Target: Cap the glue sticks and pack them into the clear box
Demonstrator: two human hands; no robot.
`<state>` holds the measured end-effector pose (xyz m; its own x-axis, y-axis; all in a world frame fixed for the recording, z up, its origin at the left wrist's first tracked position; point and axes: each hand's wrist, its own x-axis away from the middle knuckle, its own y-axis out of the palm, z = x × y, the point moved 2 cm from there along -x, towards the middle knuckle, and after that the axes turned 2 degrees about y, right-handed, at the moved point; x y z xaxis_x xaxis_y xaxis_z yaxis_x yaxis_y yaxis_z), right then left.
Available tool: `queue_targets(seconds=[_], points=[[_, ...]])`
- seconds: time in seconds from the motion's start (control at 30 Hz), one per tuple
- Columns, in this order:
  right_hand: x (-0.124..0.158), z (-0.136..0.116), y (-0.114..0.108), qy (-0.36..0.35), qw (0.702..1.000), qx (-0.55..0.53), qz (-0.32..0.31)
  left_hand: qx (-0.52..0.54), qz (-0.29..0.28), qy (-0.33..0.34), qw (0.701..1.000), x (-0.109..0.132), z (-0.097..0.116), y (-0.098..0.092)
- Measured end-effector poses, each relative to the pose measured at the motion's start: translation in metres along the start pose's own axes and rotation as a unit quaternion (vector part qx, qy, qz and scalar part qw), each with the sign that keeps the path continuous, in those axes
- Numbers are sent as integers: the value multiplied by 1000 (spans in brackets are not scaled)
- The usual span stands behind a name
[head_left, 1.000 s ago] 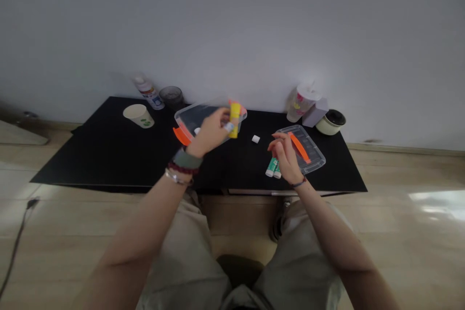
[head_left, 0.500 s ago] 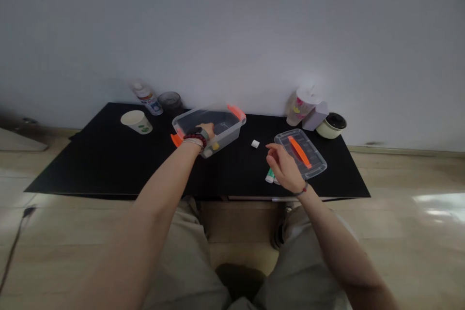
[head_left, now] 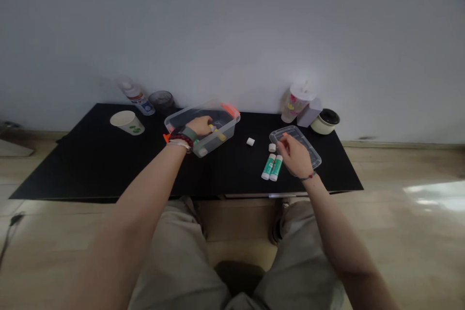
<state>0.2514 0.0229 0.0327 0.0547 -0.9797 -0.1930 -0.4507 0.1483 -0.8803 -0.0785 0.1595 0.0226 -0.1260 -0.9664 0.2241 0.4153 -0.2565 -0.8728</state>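
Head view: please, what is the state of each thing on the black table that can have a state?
Left hand: inside the box, at a yellow stick.
Right hand: over the lid.
Clear plastic box: open, lid off.
Box lid: lying flat, apart from the box.
Two green-and-white sticks: lying side by side.

**Narrow lane of bench between the two hands**

At 9 o'clock from the right hand [head_left: 296, 155], a small white piece [head_left: 272, 147] sits just beside it, then a second white piece [head_left: 250, 141] in the gap of black bench [head_left: 236, 174] before the clear plastic box [head_left: 218, 138]; two glue sticks [head_left: 272, 167] block 8 o'clock.
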Motion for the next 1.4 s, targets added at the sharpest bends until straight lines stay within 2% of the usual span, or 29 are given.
queue_targets(seconds=[0.07, 0.13, 0.17, 0.27, 0.37, 0.47, 0.57, 0.7, 0.77, 0.83, 0.9, 0.97, 1.0, 1.07, 1.13, 1.2, 1.27, 1.4], points=[[-3, 14, 8, 79, 991, 71, -78, 11, 74, 25, 997, 24, 15, -10], [-3, 26, 19, 139, 969, 125, -162, 47, 162, 69, 983, 56, 34, -15], [-3, 31, 24, 156, 958, 141, -194, 67, 167, 92, 979, 73, 44, -13], [-2, 40, 39, 178, 943, 144, -241, 135, 111, 151, 973, 116, 67, 6], [-1, 44, 51, 205, 939, 72, -266, 175, 39, 173, 968, 136, 75, 35], [-1, 44, 62, 240, 932, -23, -270, 202, -22, 182, 962, 136, 70, 61], [-2, 43, 67, 256, 933, -59, -245, 245, -70, 176, 951, 129, 62, 78], [-7, 40, 57, 258, 949, -46, -176, 284, -86, 145, 944, 126, 58, 90], [-6, 32, 50, 242, 954, -105, -141, 325, -103, 107, 934, 128, 61, 97], [-2, 18, 47, 207, 943, -219, -142, 401, -138, 59, 904, 131, 66, 103], [5, -1, 47, 150, 916, -327, -177, 492, -189, 20, 849, 135, 74, 109], [8, -16, 48, 89, 896, -381, -209, 560, -233, -8, 795, 137, 81, 112], [7, -19, 48, 68, 899, -379, -210, 580, -244, -23, 777, 138, 84, 113], [-2, -15, 44, 56, 936, -308, -160, 598, -235, -56, 764, 137, 88, 114], [-16, -1, 39, 68, 981, -167, -76, 603, -214, -71, 765, 135, 89, 114], [-29, 16, 38, 78, 996, -29, -43, 601, -209, -69, 769, 133, 88, 115], [-37, 28, 45, 87, 992, 55, -77, 593, -208, -67, 775, 132, 87, 117], [-37, 36, 65, 98, 973, 123, -170, 581, -202, -60, 786, 131, 83, 118]])
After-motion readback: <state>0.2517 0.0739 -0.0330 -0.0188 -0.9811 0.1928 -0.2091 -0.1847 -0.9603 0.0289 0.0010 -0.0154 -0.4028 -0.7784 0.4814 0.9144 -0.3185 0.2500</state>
